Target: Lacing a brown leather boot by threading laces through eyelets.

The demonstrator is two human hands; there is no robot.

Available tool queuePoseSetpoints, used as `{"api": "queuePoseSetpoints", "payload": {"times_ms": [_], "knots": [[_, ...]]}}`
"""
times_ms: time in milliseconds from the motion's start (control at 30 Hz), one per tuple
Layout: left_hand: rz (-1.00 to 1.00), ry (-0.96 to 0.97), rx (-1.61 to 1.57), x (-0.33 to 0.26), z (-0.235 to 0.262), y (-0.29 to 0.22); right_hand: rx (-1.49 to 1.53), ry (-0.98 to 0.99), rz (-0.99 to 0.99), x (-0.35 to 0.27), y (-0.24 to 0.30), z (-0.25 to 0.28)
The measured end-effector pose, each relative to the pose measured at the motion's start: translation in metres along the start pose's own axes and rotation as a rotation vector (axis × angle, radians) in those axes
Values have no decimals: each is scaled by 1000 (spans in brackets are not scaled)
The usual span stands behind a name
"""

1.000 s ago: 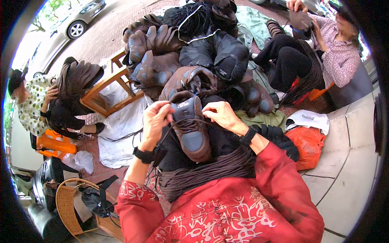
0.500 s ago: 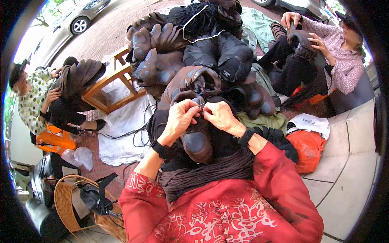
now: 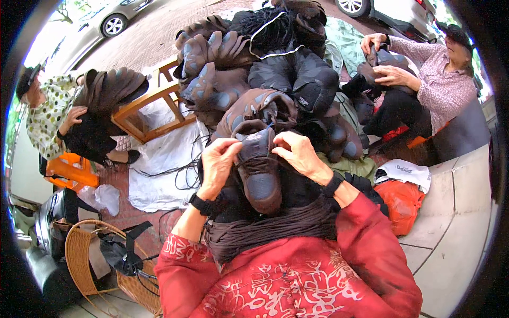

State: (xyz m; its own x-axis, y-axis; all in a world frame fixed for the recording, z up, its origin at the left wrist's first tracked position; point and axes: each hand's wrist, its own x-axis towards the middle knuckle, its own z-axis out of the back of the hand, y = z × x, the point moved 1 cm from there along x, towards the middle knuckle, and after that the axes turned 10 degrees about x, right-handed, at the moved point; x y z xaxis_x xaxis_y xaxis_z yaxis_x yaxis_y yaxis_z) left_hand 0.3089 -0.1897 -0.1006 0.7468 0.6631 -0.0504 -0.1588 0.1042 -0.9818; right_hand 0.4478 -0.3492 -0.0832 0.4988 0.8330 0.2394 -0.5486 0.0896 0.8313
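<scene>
A brown shoe [image 3: 259, 175] with a blue-grey toe patch lies over my lap, toe towards me and tongue showing. At the left edge of its opening, my left hand [image 3: 218, 163] is closed in a pinch, thumb against fingertips. Across the tongue my right hand [image 3: 303, 157] pinches beside the right eyelet edge. Whatever thin thing is between the fingertips is too small to make out. Under the toe, a thick bundle of dark brown laces [image 3: 270, 229] lies across my waist. Just beyond the hands, another brown shoe [image 3: 249, 108] rests with its opening towards me.
A heap of brown shoes [image 3: 214, 87] and black shoes [image 3: 315, 79] rises ahead. A wooden stool frame [image 3: 135, 124] lies left on white sheeting [image 3: 159, 185]. Two co-workers sit at the sides handling shoes. A red bag [image 3: 400, 206] and a wicker chair [image 3: 79, 254] flank me.
My hands have parted from the middle of the shoe to either side of its opening, uncovering the tongue. The right co-worker's lower hand has shifted on the shoe there.
</scene>
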Motion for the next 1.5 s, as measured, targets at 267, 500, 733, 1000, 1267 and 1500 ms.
{"api": "queuePoseSetpoints", "payload": {"times_ms": [267,500,733,1000,1267,1500], "knots": [[-5,126,162,-12,21,38,-161,234,297,17,12,-45],[14,180,66,-11,25,41,-160,232,313,20,13,-49],[77,182,52,-9,23,41,-168,229,309,18,15,-48],[-730,-145,788,-4,21,29,-208,216,385,16,18,-53],[110,176,-28,-4,16,33,-164,122,360,27,6,-60],[7,125,14,-3,13,30,-471,79,543,27,10,-66]]}}
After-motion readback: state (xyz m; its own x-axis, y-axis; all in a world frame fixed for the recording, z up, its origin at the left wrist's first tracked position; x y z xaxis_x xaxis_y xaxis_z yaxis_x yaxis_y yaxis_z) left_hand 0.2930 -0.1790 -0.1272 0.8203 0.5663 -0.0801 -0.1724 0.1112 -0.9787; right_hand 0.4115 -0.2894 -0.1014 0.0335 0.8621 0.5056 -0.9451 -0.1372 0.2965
